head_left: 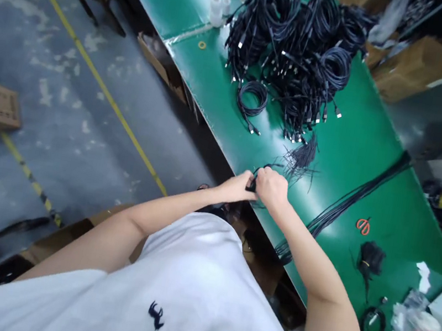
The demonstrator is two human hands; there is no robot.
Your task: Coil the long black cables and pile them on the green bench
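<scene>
Left hand [236, 187] and right hand [272, 187] pinched together on a black cable [259, 173] at near edge of green bench [358, 148]. Heap of coiled cables [299, 43] far side, loose straight cables [350, 200] and orange scissors [363, 226] to the right.

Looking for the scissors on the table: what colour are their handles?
Orange-red handles on the scissors, seen in the head view.
</scene>
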